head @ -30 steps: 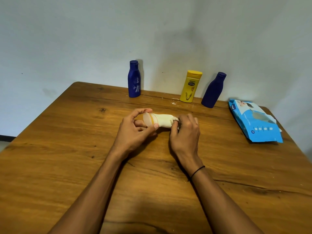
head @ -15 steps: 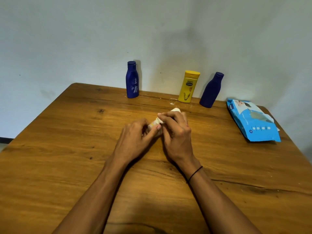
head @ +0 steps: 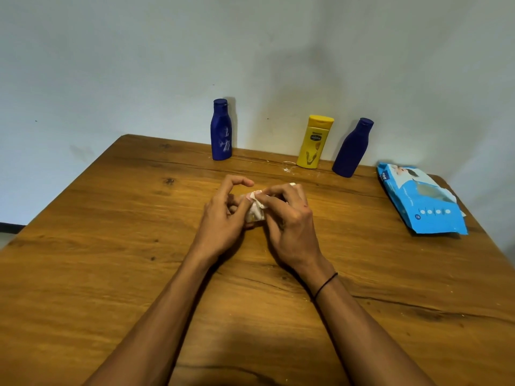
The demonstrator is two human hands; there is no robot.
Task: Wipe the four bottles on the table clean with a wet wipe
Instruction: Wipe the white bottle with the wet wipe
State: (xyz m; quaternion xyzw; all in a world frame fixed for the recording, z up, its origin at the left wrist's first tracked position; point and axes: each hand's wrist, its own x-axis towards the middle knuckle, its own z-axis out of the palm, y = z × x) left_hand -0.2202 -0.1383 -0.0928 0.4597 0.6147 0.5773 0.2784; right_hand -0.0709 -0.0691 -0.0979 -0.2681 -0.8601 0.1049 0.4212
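Pale wall [head: 111,65] stood behind brown wooden desk [head: 83,246]. Three upright bottles lined far edge: two dark blue plastic bottles [head: 221,132] [head: 352,149], one yellow plastic bottle [head: 315,142] between them. Fourth, small pale bottle [head: 252,217], sat mid-desk, wrapped in one white wet wipe [head: 257,203]. Left hand [head: 223,218] gripped it; right hand [head: 289,218] pinched wipe. One blue wipe pack [head: 423,201] lay at right.

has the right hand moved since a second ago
Yes. The right hand has slid left over the wrapped bottle toward the left hand, judged against the yellow bottle.
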